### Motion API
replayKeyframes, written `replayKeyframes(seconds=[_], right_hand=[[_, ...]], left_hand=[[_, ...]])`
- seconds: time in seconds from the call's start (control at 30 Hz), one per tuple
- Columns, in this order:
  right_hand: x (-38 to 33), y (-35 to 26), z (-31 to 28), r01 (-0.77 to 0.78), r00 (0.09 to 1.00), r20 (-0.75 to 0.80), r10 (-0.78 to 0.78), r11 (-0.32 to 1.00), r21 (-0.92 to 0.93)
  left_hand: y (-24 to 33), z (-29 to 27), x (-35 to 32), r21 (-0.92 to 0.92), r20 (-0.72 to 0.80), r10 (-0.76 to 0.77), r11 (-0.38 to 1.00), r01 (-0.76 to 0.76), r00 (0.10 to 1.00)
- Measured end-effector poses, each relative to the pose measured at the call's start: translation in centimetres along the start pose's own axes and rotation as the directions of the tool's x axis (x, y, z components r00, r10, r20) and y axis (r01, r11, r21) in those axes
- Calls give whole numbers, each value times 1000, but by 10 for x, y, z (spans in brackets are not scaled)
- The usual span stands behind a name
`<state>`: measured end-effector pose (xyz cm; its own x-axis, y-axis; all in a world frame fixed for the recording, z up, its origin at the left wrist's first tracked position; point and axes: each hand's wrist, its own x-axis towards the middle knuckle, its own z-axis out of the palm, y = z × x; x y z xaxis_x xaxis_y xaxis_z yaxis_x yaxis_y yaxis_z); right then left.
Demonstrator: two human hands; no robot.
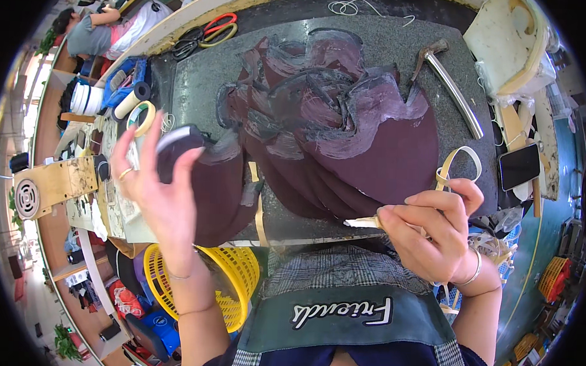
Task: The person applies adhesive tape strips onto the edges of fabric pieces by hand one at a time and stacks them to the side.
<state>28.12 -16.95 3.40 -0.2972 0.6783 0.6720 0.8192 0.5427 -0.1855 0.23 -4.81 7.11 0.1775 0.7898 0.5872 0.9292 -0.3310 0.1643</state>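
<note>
My left hand (154, 184) is raised at the table's left side with thumb and fingers spread apart. Between its thumb and forefinger shows a dark piece with a pale curved edge (178, 140); whether they touch it I cannot tell. My right hand (433, 236), at the near right, pinches a narrow beige strip (364, 222). Its whitish end sticks out to the left, and the rest loops up behind my fingers. Ahead of both hands lies a pile of maroon fabric pieces (391, 154), their edges smeared with a greyish coating. Another beige strip (260, 220) hangs over the near edge.
A hammer (461, 92) lies at the right of the dark tabletop (200, 76). Scissors (208, 37) rest at the far left. Tape rolls (140, 118) stand on the left, a phone (519, 167) on the right. Below is a yellow basket (244, 288). Another person (111, 31) is far left.
</note>
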Motion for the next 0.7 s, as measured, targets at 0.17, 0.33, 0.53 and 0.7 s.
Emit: replayKeyframes(seconds=[0.17,0.33,0.53,0.7], right_hand=[[4,9,8,-234,972,56,228,924,303],[-7,24,-11,-431,901,123,415,829,358],[-3,46,-33,-550,744,24,668,591,590],[34,40,-45,-556,717,234,657,336,760]], left_hand=[[64,64,-16,-529,147,294,830,-176,944],[99,145,-10,-542,138,227,832,-118,964],[104,79,-10,-912,-43,554,318,-259,832],[83,31,-17,-790,612,90,103,604,786]])
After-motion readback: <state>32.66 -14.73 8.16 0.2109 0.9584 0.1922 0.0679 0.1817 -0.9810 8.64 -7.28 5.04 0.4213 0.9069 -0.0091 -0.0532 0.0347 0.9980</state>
